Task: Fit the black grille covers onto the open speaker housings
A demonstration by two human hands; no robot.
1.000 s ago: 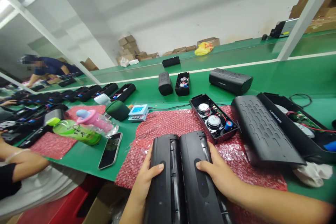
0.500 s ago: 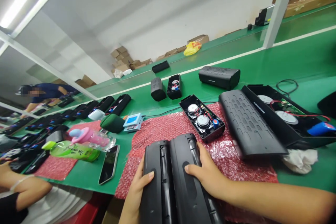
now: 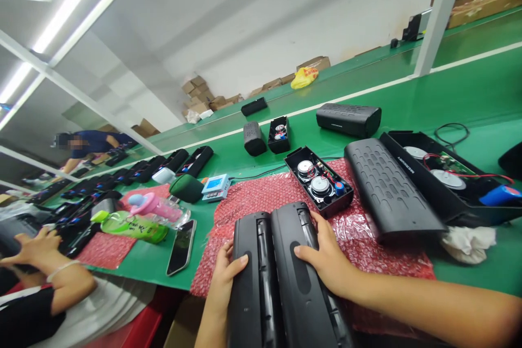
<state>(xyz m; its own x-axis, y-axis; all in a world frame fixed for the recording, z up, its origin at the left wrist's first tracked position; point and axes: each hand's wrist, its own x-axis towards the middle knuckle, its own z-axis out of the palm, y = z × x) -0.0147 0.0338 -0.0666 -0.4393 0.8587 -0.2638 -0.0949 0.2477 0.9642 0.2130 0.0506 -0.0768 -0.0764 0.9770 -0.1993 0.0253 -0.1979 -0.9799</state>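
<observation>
Two long black speaker housings stand side by side at the near edge. My left hand (image 3: 225,277) is closed on the left speaker housing (image 3: 249,304), its thumb on the top face. My right hand (image 3: 328,258) grips the right speaker housing (image 3: 289,228) with its thumb by an oval recess; its fingers are partly hidden behind the far side. Below them lies red bubble wrap (image 3: 244,201). Just beyond sits an open speaker half (image 3: 320,182) with two round drivers and wires. To its right are a closed-looking black speaker (image 3: 391,190) and a larger open shell (image 3: 448,179).
A phone (image 3: 181,247), green bottle (image 3: 134,225), pink-topped bottle (image 3: 159,209) and small blue-screened device (image 3: 216,187) lie left. A co-worker's arm (image 3: 73,277) is at far left. Crumpled white cloth (image 3: 468,243) lies right. Several speakers line the green bench (image 3: 408,103).
The view has shifted slightly, so the scene sits a little further right. Both hands keep their hold on the housings. The co-worker's hand at left has lifted with fingers spread.
</observation>
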